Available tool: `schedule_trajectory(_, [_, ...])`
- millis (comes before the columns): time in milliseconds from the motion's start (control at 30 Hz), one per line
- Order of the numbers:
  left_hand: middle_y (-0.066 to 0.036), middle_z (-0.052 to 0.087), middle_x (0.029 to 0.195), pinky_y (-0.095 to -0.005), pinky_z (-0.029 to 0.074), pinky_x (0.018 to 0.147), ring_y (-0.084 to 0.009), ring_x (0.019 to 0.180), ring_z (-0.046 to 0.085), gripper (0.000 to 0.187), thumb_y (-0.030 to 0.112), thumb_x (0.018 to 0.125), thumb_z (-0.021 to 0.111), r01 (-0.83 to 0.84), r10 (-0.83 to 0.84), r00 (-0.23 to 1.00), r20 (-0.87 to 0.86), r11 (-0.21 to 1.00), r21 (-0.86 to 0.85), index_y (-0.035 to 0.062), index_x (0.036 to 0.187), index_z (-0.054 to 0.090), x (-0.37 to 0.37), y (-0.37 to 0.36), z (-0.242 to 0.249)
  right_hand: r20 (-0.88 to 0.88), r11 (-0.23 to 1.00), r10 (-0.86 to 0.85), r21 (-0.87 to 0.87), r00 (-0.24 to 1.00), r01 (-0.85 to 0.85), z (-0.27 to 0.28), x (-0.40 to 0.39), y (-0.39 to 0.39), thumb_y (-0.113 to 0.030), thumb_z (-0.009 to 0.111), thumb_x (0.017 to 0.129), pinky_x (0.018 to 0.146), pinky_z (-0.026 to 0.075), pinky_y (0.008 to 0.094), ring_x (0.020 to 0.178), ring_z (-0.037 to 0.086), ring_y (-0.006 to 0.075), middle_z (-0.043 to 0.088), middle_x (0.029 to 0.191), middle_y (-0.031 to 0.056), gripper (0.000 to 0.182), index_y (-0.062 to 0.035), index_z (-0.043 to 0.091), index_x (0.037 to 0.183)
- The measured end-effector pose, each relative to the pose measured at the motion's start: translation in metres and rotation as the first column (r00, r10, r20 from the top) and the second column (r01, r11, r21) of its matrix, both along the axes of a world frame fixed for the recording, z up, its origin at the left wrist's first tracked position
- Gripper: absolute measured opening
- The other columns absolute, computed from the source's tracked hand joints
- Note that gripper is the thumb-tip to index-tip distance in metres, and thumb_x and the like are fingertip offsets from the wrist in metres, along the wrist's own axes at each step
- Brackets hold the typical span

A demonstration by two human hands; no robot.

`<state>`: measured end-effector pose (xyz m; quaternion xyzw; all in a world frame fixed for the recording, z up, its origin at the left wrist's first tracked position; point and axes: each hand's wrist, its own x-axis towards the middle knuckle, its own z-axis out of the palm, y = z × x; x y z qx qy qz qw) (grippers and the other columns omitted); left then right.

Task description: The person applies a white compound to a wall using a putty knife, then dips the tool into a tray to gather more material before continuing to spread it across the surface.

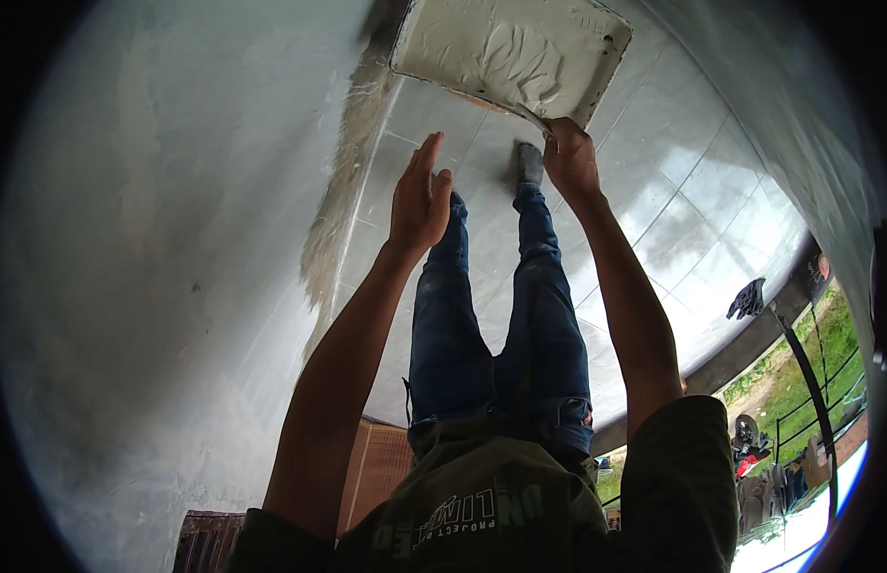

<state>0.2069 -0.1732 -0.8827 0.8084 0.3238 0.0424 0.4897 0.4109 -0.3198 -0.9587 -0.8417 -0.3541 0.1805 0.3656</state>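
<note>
My left hand is raised in front of the legs, its fingers stretched out and the thumb apart, with nothing in it. In my right hand is a thin flat blade tool, gripped with curled fingers; the handle is hidden by the hand. The blade is at the near edge of a large rectangular tray at the top. Pale, creamy paste with ridged marks covers the tray's bottom. Whether the blade touches the paste, I cannot tell.
A smooth grey wall fills the left side, with a rough brownish strip along its foot. Grey floor tiles lie under my feet. At the lower right are a dark cloth, a bent dark pole and grass outside.
</note>
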Motion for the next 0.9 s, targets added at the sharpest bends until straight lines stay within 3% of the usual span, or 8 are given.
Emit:
schedule_trajectory(167, [-0.032,0.045,0.145,-0.0487,0.027,0.119,-0.045,0.138,0.041,0.053,0.017,0.097,0.043,0.006,-0.006,1.0,-0.015,1.0,-0.006,-0.0064,0.144,0.039,0.0,-0.001,-0.004,-0.06,0.996,0.087,0.03,0.994,-0.085,-0.002,0.045,0.02,0.004,0.055,0.083,0.08,0.053,0.048,0.093,0.066,0.0447,0.068,0.098,0.0265,0.026,0.0012,0.069,0.104])
schedule_trajectory(233, [-0.032,0.045,0.145,-0.0485,0.027,0.119,-0.0448,0.138,0.041,0.053,0.017,0.097,0.043,0.009,-0.009,1.0,-0.029,1.0,0.016,-0.0061,0.144,0.039,0.002,-0.002,-0.003,-0.14,0.97,0.197,-0.115,0.97,-0.213,-0.012,0.052,0.029,0.005,0.053,0.083,0.081,0.053,0.0486,0.095,0.066,0.0442,0.067,0.1,0.0278,0.031,-0.0006,0.069,0.109])
schedule_trajectory(500, [-0.031,0.045,0.145,-0.048,0.027,0.119,-0.0445,0.138,0.041,0.053,0.017,0.097,0.043,-0.011,0.011,1.0,-0.025,1.0,-0.001,-0.0054,0.144,0.039,0.002,-0.002,-0.003,-0.207,0.863,0.395,-0.25,0.895,-0.438,-0.013,0.07,0.057,0.003,0.053,0.088,0.084,0.055,0.0456,0.093,0.068,0.0405,0.069,0.103,0.0245,0.039,-0.0086,0.067,0.122])
schedule_trajectory(700, [-0.031,0.045,0.145,-0.0483,0.027,0.119,-0.045,0.138,0.041,0.053,0.018,0.098,0.043,-0.018,0.019,0.999,-0.048,1.0,0.014,-0.0053,0.145,0.038,-0.001,-0.004,-0.001,-0.248,0.754,0.589,-0.174,0.769,-0.633,-0.068,0.109,0.065,-0.005,0.063,0.088,0.082,0.055,0.0408,0.094,0.071,0.0289,0.073,0.105,0.017,0.033,-0.0085,0.068,0.12])
schedule_trajectory(733, [-0.031,0.044,0.145,-0.0483,0.027,0.119,-0.0451,0.138,0.041,0.053,0.018,0.098,0.043,-0.018,0.019,0.999,-0.05,1.0,0.018,-0.0052,0.145,0.038,-0.001,-0.004,0.0,-0.244,0.754,0.592,-0.17,0.768,-0.635,-0.061,0.113,0.069,-0.005,0.063,0.088,0.082,0.055,0.0408,0.094,0.071,0.0289,0.073,0.105,0.017,0.033,-0.0085,0.068,0.12])
schedule_trajectory(800, [-0.032,0.044,0.146,-0.0483,0.027,0.119,-0.0451,0.138,0.041,0.053,0.017,0.098,0.043,-0.023,0.024,0.999,-0.041,0.999,0.023,-0.0052,0.145,0.038,-0.002,-0.004,0.002,-0.48,0.737,0.434,-0.298,0.762,-0.607,-0.038,0.122,0.077,-0.002,0.064,0.087,0.086,0.054,0.0358,0.096,0.069,0.0233,0.072,0.106,0.0143,0.024,-0.003,0.068,0.111])
schedule_trajectory(867, [-0.032,0.043,0.146,-0.0484,0.027,0.119,-0.0451,0.138,0.04,0.053,0.017,0.098,0.043,-0.03,0.031,0.999,-0.028,0.999,0.03,-0.0052,0.145,0.038,-0.002,-0.003,0.005,-0.47,0.691,0.518,-0.263,0.715,-0.673,-0.046,0.138,0.074,-0.006,0.067,0.087,0.084,0.056,0.0371,0.091,0.067,0.0185,0.07,0.103,0.0088,0.03,-0.0043,0.067,0.116])
schedule_trajectory(900, [-0.032,0.043,0.146,-0.0483,0.027,0.119,-0.0449,0.138,0.04,0.053,0.017,0.097,0.043,-0.035,0.036,0.999,-0.026,0.999,0.028,-0.0052,0.145,0.038,-0.003,-0.002,0.008,-0.662,0.752,0.33,-0.247,0.673,-0.611,-0.041,0.14,0.071,-0.008,0.067,0.088,0.083,0.057,0.0371,0.089,0.068,0.0195,0.07,0.101,0.0103,0.031,-0.0032,0.066,0.119])
